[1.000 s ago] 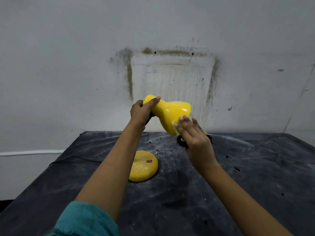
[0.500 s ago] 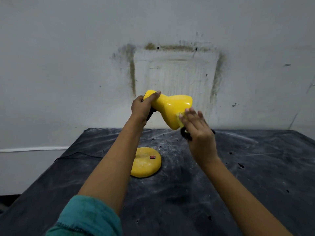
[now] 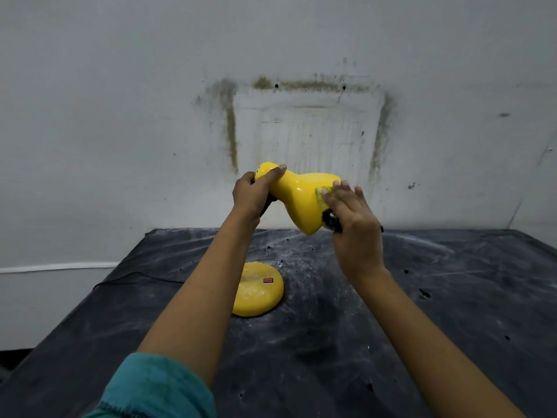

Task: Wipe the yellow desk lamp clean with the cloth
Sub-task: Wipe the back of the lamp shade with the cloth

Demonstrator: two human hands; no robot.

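Head view: one camera looks down over both forearms at a dark table.
Yellow desk lamp point(image 3: 297, 203): its head is held in the air above the far part of the table, tilted, with the wide mouth turned down and to the right.
Left hand point(image 3: 253, 196): the fingers are curled round the narrow rounded end of the lamp head, thumb along its top.
Right hand point(image 3: 354, 227): the fingers are nearly straight and slightly spread, and press the cloth flat against the shade.
Cloth point(image 3: 323, 192): a yellowish patch shows under the fingertips near the shade's rim; the rest is hidden by the hand.
Base point(image 3: 256, 297): a round yellow disc with a red switch point(image 3: 267, 279) lies left of the table's middle, dusted white.
Table point(image 3: 452, 312): covered in a dark sheet with white smears.
Cord point(image 3: 135, 278): a thin black line runs toward the left edge.
Sleeve point(image 3: 156, 387): teal, on the left arm.
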